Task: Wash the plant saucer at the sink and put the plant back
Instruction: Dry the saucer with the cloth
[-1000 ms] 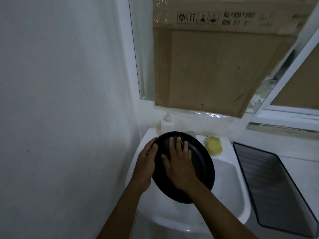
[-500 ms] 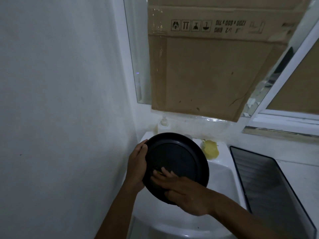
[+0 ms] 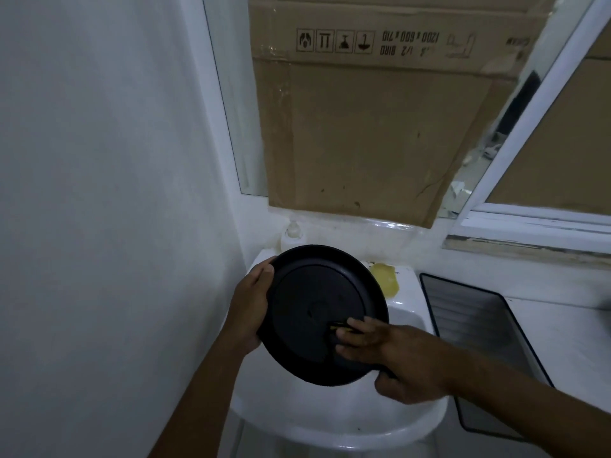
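The black round plant saucer (image 3: pixel 307 302) is held tilted over the white sink (image 3: pixel 330 424), its smooth face with a centre ring turned towards me. My left hand (image 3: pixel 249 302) grips its left rim, thumb on the front. My right hand (image 3: pixel 396 355) lies at the lower right, fingers stretched across the face and thumb below the rim, pinching that edge. A small yellow-green mark shows by my right fingertips. No plant is in view.
A yellow sponge (image 3: pixel 385 280) lies on the sink's back ledge, with a white pump bottle (image 3: pixel 292 234) to its left. A dark ribbed tray (image 3: pixel 472 332) sits on the counter at right. Cardboard (image 3: pixel 363 127) covers the window above; a white wall closes the left.
The saucer has been turned: its gridded face showed before, its smooth face shows now. My right hand slid from the centre down to the lower right rim.
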{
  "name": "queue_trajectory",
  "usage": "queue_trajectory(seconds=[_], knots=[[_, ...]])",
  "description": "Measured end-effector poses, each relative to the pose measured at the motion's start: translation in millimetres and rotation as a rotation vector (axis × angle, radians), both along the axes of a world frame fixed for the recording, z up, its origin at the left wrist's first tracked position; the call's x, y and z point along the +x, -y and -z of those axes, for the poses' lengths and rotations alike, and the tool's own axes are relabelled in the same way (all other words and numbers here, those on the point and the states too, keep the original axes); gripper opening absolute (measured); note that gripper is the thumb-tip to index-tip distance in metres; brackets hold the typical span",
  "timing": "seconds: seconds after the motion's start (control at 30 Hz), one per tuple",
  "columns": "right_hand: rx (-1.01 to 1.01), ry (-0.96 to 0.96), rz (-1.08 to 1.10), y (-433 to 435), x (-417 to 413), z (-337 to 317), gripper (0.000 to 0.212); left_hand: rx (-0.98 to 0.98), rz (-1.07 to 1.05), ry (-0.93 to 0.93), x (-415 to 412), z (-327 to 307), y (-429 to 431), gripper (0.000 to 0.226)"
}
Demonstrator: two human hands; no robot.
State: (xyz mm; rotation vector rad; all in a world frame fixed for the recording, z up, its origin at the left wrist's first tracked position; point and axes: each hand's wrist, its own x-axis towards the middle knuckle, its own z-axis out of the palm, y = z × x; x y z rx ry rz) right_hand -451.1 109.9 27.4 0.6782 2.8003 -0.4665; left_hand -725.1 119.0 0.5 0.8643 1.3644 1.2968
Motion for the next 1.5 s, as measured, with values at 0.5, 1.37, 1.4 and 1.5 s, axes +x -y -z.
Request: queue_trajectory(seconds=[0.5, 1.37, 1.4, 1.5], knots=[[0.275, -0.090, 0.252, -64, -32, -2, 0.066, 0.059, 0.117, 0.011, 8, -15, -6, 0.029], [0.053, -0.316, 0.729, -31, -75, 5, 0.063, 0.079, 0.030, -0.001, 22, -10, -3, 0.027], [0.057, -0.325, 0.736, -29, -85, 5, 0.063, 0.075, 0.018, 0.001, 25, -9, -2, 0.027], [-0.010, -0.360, 0.518, -13, -98, 6, 0.062, 0.053, 0.001, 0.025, 23, -9, 0, 0.028]])
